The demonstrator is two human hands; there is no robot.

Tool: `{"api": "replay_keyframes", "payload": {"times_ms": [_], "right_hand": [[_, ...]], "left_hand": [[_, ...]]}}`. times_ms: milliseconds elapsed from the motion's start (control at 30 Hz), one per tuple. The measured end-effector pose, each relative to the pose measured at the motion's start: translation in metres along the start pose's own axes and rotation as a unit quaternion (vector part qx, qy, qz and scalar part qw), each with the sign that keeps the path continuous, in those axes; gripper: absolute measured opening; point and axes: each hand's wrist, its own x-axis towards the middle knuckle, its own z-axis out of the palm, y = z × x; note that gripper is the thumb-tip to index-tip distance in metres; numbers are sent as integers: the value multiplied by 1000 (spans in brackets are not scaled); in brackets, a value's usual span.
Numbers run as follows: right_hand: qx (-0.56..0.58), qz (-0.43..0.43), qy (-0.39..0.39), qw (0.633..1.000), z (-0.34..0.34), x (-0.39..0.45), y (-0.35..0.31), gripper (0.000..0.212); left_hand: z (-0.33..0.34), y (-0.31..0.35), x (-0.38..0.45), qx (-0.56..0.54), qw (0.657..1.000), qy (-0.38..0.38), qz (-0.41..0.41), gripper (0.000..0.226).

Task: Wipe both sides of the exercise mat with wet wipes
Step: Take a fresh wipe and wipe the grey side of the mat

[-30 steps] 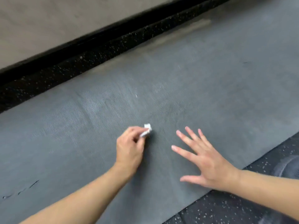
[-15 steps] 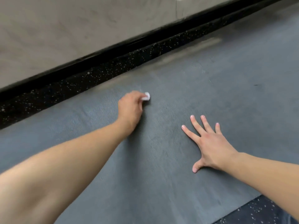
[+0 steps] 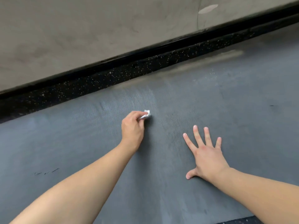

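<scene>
A grey-blue exercise mat (image 3: 242,102) lies flat on the floor and fills most of the view. My left hand (image 3: 132,128) is shut on a small crumpled white wet wipe (image 3: 145,115) and presses it on the mat a little short of the far edge. A faint damp sheen shows on the mat's ribbed texture around the wipe. My right hand (image 3: 205,152) lies flat on the mat to the right, palm down with fingers spread, holding nothing.
Beyond the mat's far edge runs a strip of black speckled rubber floor (image 3: 113,78), then a black skirting (image 3: 178,44) and a grey wall (image 3: 80,29). A short dark scuff (image 3: 47,172) marks the mat at the left. Speckled floor shows at the bottom right.
My left hand pushed the wipe away towards the far edge of the mat, then drew back a little. My right hand stayed flat on the mat.
</scene>
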Motion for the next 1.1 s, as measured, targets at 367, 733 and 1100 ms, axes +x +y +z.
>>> {"api": "replay_keyframes", "payload": {"times_ms": [367, 733, 1100], "right_hand": [[19, -34, 59, 998, 20, -4, -2, 147], [-42, -217, 127, 967, 117, -75, -30, 157], [-154, -303, 116, 933, 146, -89, -30, 129]], "left_hand": [[6, -10, -201, 19, 967, -192, 165, 31], [9, -4, -172, 54, 993, -92, 43, 19], [-6, -24, -312, 3, 926, -284, 250, 32]]}}
